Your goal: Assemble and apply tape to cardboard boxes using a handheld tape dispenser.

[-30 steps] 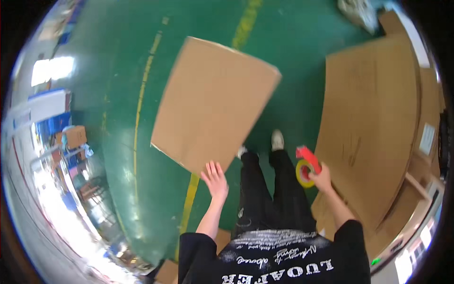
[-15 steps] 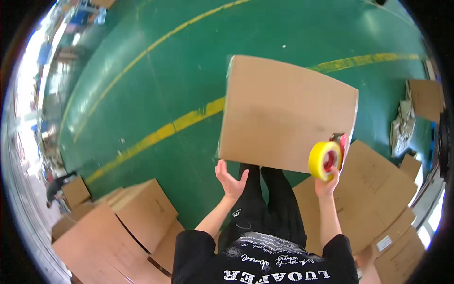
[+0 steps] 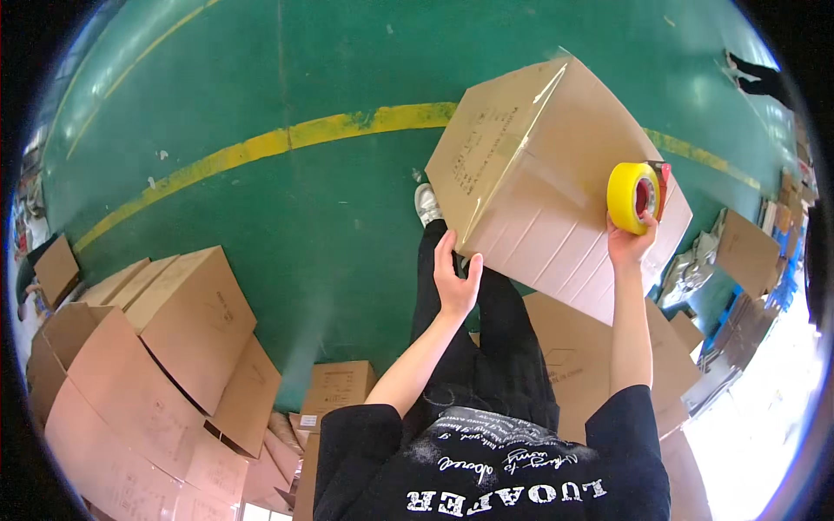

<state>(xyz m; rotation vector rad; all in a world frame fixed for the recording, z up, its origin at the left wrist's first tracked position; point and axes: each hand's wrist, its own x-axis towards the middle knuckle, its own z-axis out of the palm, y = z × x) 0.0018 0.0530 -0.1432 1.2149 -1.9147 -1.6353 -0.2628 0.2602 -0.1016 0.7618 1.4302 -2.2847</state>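
Observation:
A brown cardboard box (image 3: 556, 200) stands tilted in front of me, with one printed side and a plain side showing. A strip of shiny clear tape (image 3: 519, 143) runs along the edge between those sides. My left hand (image 3: 456, 282) is at the box's near left corner, fingers stretched upward and thumb apart, its fingertips at the edge and not wrapped round it. My right hand (image 3: 629, 243) grips a tape dispenser (image 3: 664, 176) carrying a yellow tape roll (image 3: 624, 198), held against or just above the plain side. Whether the dispenser touches the cardboard I cannot tell.
Large cartons (image 3: 187, 330) are stacked at the lower left, with a smaller carton (image 3: 339, 386) beside them. More cardboard (image 3: 573, 365) lies under the box at the right. A yellow line (image 3: 304, 132) crosses the green floor (image 3: 347, 52). Another person's legs (image 3: 764, 82) show at the far right.
The box has turned and tilted, so a printed side and a taped edge now show. My left hand has moved right and up to its corner; the tape dispenser has shifted right and up.

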